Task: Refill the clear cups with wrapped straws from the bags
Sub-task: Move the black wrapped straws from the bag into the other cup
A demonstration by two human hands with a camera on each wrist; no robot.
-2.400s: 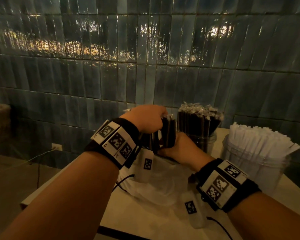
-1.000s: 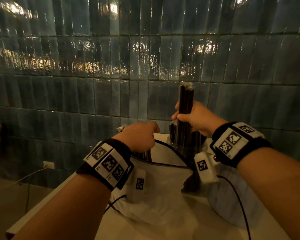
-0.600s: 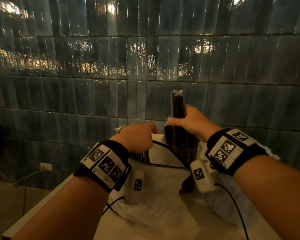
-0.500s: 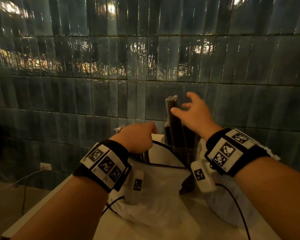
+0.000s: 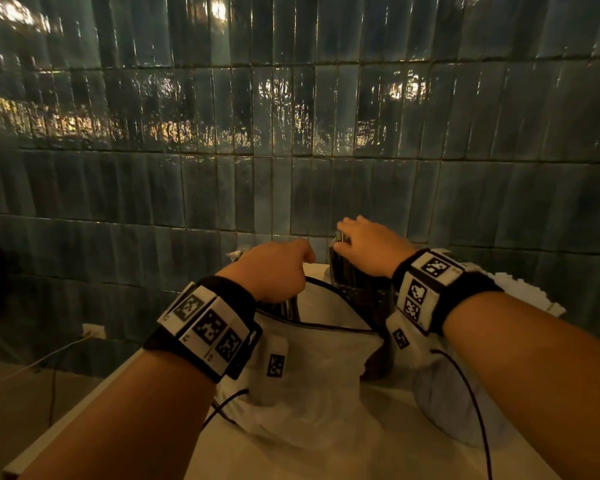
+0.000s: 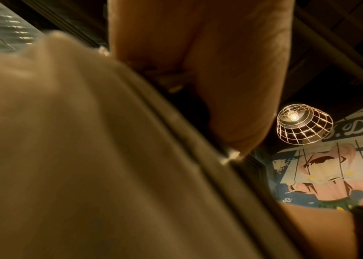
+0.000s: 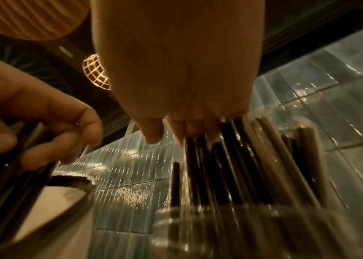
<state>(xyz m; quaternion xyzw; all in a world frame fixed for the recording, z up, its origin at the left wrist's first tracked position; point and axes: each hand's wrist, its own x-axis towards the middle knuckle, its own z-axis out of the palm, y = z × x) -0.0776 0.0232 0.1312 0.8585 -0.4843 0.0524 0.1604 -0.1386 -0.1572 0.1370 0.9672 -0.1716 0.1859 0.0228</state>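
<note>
The right hand [image 5: 368,245] lies flat on top of the black wrapped straws [image 7: 231,163] standing in the clear cup [image 7: 242,227], its fingers [image 7: 151,133] straight and pressing down on the straw ends; the right wrist view shows the palm from below, and only the fingertips meet the straws. In the head view most of this cup is hidden behind the right wrist and its marker band [image 5: 426,289], so only a dark sliver of straws shows under the hand. The left hand [image 5: 274,268] is to the left of the cup, at the mouth of the white plastic bag [image 5: 312,368] on the pale surface [image 5: 326,459], curled round a small bundle of black straws [image 7: 20,168] that stick out of the bag; how many it holds cannot be told. The left wrist view is mostly filled by blurred bag plastic, with the hand dim above it and a wire-caged lamp [image 6: 302,122] beyond. At the far right a second container of white wrapped straws [image 5: 520,289] is largely covered by the right forearm. A dark tiled wall [image 5: 291,133] stands behind everything.
</note>
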